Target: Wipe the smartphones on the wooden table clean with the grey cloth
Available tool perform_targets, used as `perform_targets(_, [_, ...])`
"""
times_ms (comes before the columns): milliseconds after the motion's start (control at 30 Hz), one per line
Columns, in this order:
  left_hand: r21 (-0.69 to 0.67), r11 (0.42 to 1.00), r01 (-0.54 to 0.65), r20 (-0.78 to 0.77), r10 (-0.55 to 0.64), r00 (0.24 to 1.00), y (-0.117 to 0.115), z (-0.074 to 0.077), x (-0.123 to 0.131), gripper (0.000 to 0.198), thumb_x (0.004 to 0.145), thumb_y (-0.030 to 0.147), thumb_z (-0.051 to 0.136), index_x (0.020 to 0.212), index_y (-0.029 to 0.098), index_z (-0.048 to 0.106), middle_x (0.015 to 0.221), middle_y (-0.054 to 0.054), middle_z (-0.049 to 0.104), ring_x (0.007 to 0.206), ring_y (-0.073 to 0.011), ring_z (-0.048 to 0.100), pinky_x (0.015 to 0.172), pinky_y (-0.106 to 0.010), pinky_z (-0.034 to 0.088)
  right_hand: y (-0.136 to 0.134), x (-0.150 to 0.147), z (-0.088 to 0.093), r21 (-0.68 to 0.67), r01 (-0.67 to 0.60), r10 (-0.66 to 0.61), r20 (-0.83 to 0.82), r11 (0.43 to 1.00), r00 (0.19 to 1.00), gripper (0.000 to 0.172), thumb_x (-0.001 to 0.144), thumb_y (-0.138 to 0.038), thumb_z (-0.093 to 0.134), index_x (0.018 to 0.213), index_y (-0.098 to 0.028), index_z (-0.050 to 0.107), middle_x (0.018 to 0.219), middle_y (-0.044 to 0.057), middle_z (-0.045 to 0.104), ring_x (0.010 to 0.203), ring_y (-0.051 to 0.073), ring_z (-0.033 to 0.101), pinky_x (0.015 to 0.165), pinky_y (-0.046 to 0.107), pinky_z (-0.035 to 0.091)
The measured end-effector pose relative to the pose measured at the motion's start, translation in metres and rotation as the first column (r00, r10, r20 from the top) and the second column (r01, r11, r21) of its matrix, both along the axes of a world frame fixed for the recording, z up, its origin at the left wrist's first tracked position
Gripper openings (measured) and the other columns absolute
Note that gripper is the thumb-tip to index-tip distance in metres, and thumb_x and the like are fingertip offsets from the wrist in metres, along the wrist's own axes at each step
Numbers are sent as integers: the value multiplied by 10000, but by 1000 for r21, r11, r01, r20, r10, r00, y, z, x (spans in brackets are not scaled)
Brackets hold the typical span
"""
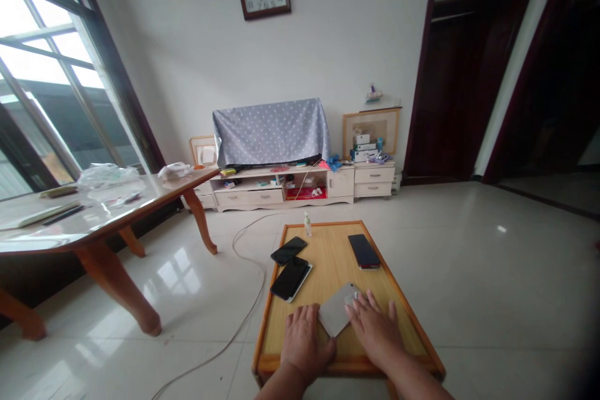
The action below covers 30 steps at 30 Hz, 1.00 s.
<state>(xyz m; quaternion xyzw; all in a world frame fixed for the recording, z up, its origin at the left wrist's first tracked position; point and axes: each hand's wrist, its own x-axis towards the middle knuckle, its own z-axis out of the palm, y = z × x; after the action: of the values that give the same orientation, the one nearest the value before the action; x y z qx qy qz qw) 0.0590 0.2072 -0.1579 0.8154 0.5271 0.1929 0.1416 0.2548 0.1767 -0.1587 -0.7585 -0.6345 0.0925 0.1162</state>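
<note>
and we're looking down on a low bamboo-topped counter (268,325), where the left hand (304,340) is lying flat at 6 o'clock and the right hand (375,328) is spreading out just beside it. both grips are staying open, with nothing closed in either one. the left fingers (327,342) are pressing up against the lower edge of a silver-grey phone (335,311), which is lying flat between the hands, angled across the counter. the right fingertips (359,303) are resting on its upper corner. those open palms are working nicely here, keeping the pressure light and even so the phone isn't skating around.

moving up the counter, a black phone (289,250) and a white-edged black phone (290,279) are lying at 11 o'clock, and a dark phone with a red edge (364,250) is sitting at 1 o'clock. a small clear bottle (307,225) is standing at 12 o'clock, its contents too small to make out. further back, a low white cabinet (281,199) is holding assorted boxes and odds and ends on its open shelves.
</note>
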Motion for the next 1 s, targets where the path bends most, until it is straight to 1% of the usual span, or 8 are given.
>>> perform_targets(133, [-37, 999, -8, -28, 7, 1000, 2, -4, 0, 491, 730, 361, 584, 1208, 248, 577, 1181, -80, 637, 1158, -290, 498, 1001, -390, 311, -21, -38, -1, 26, -228, 229, -88, 973, 969, 587, 1039, -530, 169, 1407, -306, 568, 1511, 51, 475, 1489, 298, 257, 1188, 629, -13])
perform_targets(200, [-48, 999, -1, -42, -1, 999, 3, -4, -1, 495, 736, 344, 569, 1221, 246, 571, 1183, -74, 636, 1163, -283, 495, 996, -382, 313, -23, -42, 1, 37, -270, 273, -105, 962, 956, 585, 1042, -522, 158, 1396, -317, 577, 1499, 42, 494, 1485, 295, 269, 1190, 626, -9])
perform_targets(433, [-29, 1000, 3, -33, -4, 999, 2, 1, -1, 575, 715, 479, 623, 1229, 224, 575, 1214, -87, 619, 1171, -298, 487, 1022, -387, 296, 2, 2, 9, -10, 58, -58, 26, 998, 998, 627, 1022, -586, 175, 1422, -279, 547, 1537, 57, 440, 1501, 345, 195, 1141, 718, 29])
perform_targets(600, [-40, 999, -1, -43, 0, 999, 3, -2, -1, 495, 766, 379, 550, 1238, 232, 570, 1195, -76, 630, 1165, -276, 489, 1011, -370, 299, -16, -35, 0, 18, -221, 222, -82, 975, 972, 621, 1028, -589, 131, 1424, -336, 537, 1533, 22, 444, 1498, 306, 226, 1163, 684, -14])
perform_targets(667, [-54, 999, -5, -48, 2, 999, 3, -3, -1, 476, 776, 350, 528, 1236, 235, 570, 1191, -75, 633, 1168, -271, 489, 1007, -365, 298, -17, -43, -1, 31, -277, 279, -103, 960, 955, 619, 1031, -581, 116, 1420, -352, 540, 1526, 13, 454, 1499, 302, 223, 1165, 678, -36])
perform_targets(867, [-30, 1000, 3, -28, -4, 1000, 3, -2, -1, 566, 711, 457, 629, 1224, 227, 576, 1186, -81, 627, 1165, -293, 489, 1019, -380, 292, 9, -15, 4, -31, -25, 25, -27, 999, 999, 619, 1024, -595, 152, 1460, -320, 494, 1565, 15, 389, 1514, 330, 149, 1135, 730, -27])
perform_targets(933, [-23, 1000, 4, -20, -5, 1000, 4, -3, -1, 555, 720, 452, 624, 1225, 228, 576, 1183, -80, 630, 1158, -289, 494, 1013, -379, 295, 8, -18, 4, -29, -44, 43, -29, 999, 999, 615, 1025, -592, 150, 1457, -326, 497, 1568, 11, 386, 1514, 328, 151, 1139, 723, -27])
perform_targets(1000, [-24, 1000, 8, -14, -8, 1000, 5, -5, -1, 496, 761, 424, 583, 1219, 235, 578, 1177, -75, 636, 1150, -277, 501, 1002, -374, 301, 1, -32, 2, -9, -145, 145, -61, 989, 988, 602, 1030, -580, 139, 1457, -347, 494, 1556, 2, 406, 1511, 315, 173, 1154, 699, -33])
